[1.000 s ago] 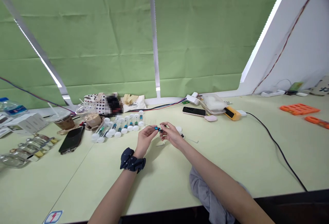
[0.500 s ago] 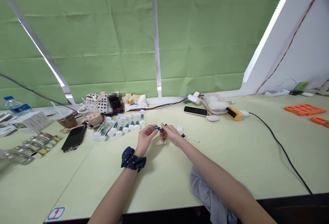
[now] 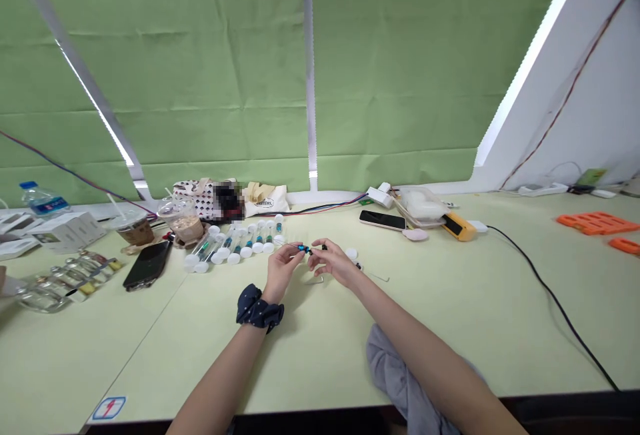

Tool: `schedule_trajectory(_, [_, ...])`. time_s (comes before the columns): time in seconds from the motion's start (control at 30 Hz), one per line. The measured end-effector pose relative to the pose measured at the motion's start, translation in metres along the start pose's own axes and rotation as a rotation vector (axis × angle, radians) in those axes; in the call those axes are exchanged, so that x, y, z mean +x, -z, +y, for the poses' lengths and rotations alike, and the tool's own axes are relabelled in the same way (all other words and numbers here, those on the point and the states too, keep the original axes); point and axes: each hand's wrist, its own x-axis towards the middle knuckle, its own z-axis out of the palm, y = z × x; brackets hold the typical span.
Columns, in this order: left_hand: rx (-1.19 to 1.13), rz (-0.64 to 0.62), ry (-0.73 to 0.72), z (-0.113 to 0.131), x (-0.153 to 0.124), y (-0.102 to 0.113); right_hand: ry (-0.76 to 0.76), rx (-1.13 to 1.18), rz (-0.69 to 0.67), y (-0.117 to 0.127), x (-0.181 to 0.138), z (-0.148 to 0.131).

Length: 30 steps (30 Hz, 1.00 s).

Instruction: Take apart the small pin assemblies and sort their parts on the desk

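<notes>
My left hand (image 3: 281, 268) and my right hand (image 3: 334, 264) meet above the pale green table (image 3: 450, 302), fingertips pinched together. Between them is a small blue part (image 3: 302, 248) with a thin metal pin sticking out to the left. My left fingers pinch the blue part; my right fingers pinch a small black piece (image 3: 324, 247) at its right end. A dark scrunchie (image 3: 259, 310) is on my left wrist. Behind my hands lies a row of clear tubes with white caps (image 3: 235, 243). A loose white cap (image 3: 351, 253) and a thin pin (image 3: 377, 276) lie by my right hand.
Left: a black phone (image 3: 147, 264), two iced drinks (image 3: 181, 220), glass vials (image 3: 65, 282), white boxes, a water bottle (image 3: 43, 200). Back: a pouch, a phone (image 3: 383, 220), a plastic box, a yellow device (image 3: 457, 226) with a black cable (image 3: 550, 295). Orange trays (image 3: 597, 223) far right. Grey cloth (image 3: 395, 375) at the near edge.
My hands have stayed together, pinching the blue part; my right fingers shifted slightly on its end. The view has drifted a little to the left and up.
</notes>
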Motion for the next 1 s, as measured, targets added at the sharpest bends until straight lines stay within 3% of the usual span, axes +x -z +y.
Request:
schedule_trajectory(0.37, [0.018,-0.014,0.006,-0.006,0.001,0.000,0.089,-0.030,0.087,-0.001,-0.006,-0.012])
schedule_trajectory(0.67, [0.001,-0.002,0.010,-0.005,0.000,-0.001,0.064,-0.054,0.173,-0.002,-0.002,-0.003])
schedule_trajectory(1.0, [0.001,-0.021,0.003,-0.005,-0.003,-0.004,0.062,0.021,0.171,0.000,0.002,0.005])
